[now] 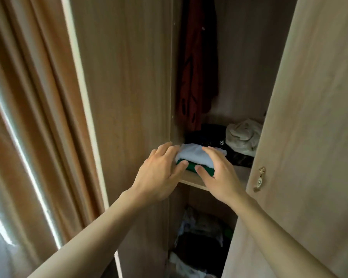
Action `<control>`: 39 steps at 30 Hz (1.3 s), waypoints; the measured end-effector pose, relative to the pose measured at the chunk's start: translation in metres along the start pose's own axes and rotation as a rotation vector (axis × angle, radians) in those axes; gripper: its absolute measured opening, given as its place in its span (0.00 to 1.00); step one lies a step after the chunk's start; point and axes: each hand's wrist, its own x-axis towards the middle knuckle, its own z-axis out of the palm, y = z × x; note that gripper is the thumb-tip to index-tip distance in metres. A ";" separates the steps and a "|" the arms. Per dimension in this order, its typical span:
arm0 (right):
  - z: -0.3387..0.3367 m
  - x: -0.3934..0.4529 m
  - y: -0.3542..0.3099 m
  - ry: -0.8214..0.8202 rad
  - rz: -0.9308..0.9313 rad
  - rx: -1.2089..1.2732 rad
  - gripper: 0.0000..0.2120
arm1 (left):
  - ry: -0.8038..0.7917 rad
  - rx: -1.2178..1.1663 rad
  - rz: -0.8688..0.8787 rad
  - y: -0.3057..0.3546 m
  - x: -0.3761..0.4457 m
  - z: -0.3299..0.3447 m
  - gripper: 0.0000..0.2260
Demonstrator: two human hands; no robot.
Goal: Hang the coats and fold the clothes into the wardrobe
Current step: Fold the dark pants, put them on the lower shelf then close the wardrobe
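Gripping: both hands flank a small stack of folded clothes at the front left of the wardrobe shelf.
Left hand point(159, 169): fingers spread and lightly bent against the stack's left side, thumb on the folded dark green garment point(191, 167) at the bottom.
Right hand point(219, 173): fingers lie over the folded pale blue cloth point(197, 155) on top, thumb against the green edge.
Shelf: the light wooden shelf board point(193, 180) also carries folded black clothes point(207, 135) behind the stack and a crumpled cream cloth point(242, 137) to the right.
Above: a rust-red garment with dark markings point(193, 77) hangs at the back left.
Below: a blurred jumble of clothes point(199, 237).
Room: a pale wooden wardrobe door point(309, 117) with a brass handle point(259, 178) stands open at right; tan curtains point(28, 117) hang at left.
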 end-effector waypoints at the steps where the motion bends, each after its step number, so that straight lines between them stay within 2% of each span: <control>1: 0.011 -0.002 -0.015 -0.006 0.007 0.007 0.30 | 0.018 -0.009 -0.004 -0.013 -0.007 -0.012 0.24; 6: 0.059 -0.014 -0.075 -0.057 0.005 -0.018 0.29 | 0.131 -0.032 -0.001 -0.066 -0.039 -0.062 0.22; 11: 0.081 -0.017 -0.105 -0.105 0.012 -0.059 0.30 | 0.231 -0.023 0.098 -0.097 -0.051 -0.093 0.18; 13: 0.083 -0.013 -0.115 -0.107 0.010 -0.074 0.30 | 0.346 -0.027 0.114 -0.105 -0.052 -0.102 0.19; 15: 0.086 -0.009 -0.123 -0.109 0.001 -0.084 0.30 | 0.432 -0.058 0.040 -0.110 -0.049 -0.108 0.25; 16: 0.088 -0.007 -0.126 -0.113 -0.005 -0.084 0.29 | 0.426 -0.071 -0.021 -0.111 -0.046 -0.111 0.30; 18: 0.091 -0.005 -0.131 -0.117 -0.010 -0.077 0.29 | 0.316 -0.104 -0.090 -0.113 -0.042 -0.112 0.36; 21: 0.093 -0.005 -0.135 -0.103 -0.015 -0.069 0.30 | 0.150 -0.219 -0.131 -0.115 -0.037 -0.108 0.39; 25: 0.088 -0.013 -0.129 -0.094 -0.003 -0.054 0.30 | 0.214 -0.243 -0.126 -0.121 -0.032 -0.106 0.34; 33: 0.074 -0.028 -0.116 -0.062 0.098 -0.116 0.26 | 0.117 -0.341 0.091 -0.091 -0.041 -0.075 0.37; 39: 0.051 -0.047 -0.103 -0.055 0.149 -0.149 0.33 | 0.033 -0.399 0.261 -0.061 -0.034 -0.040 0.34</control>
